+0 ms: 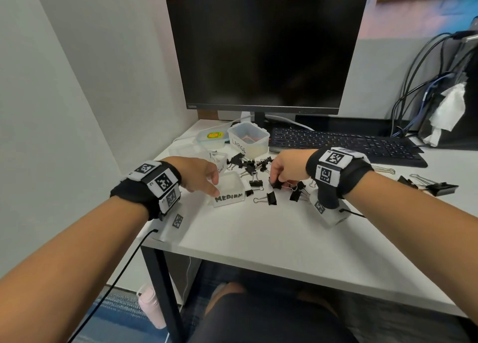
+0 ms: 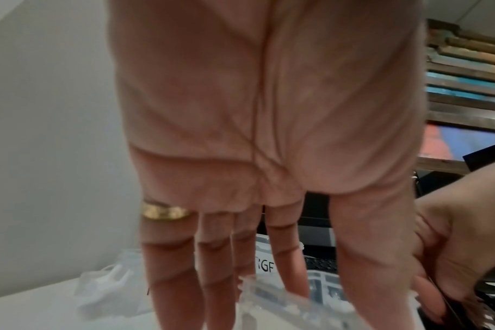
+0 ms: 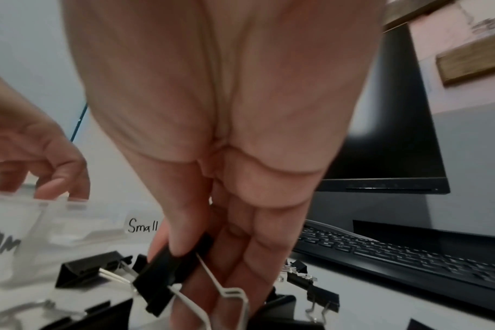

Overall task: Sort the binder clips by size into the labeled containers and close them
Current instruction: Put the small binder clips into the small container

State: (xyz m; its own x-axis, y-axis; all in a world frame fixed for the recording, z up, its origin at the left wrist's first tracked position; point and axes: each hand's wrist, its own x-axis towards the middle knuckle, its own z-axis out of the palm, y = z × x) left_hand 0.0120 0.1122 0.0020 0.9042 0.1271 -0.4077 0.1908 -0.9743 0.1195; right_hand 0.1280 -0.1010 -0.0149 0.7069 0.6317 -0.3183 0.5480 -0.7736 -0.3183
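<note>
Right hand pinches a black metal binder clip; left hand, fingers relaxed, touches the clear plastic "MEDIUM" container on the white desk.

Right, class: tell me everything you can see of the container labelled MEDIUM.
The MEDIUM container is a small, square, translucent plastic tub. It stands upright and open on the white desk, no lid on it, and looks empty. A white label with black handwritten capitals faces the person. The left hand rests its fingertips on the near-left rim. The Small container sits just behind it, and loose black binder clips lie to its right.
</note>
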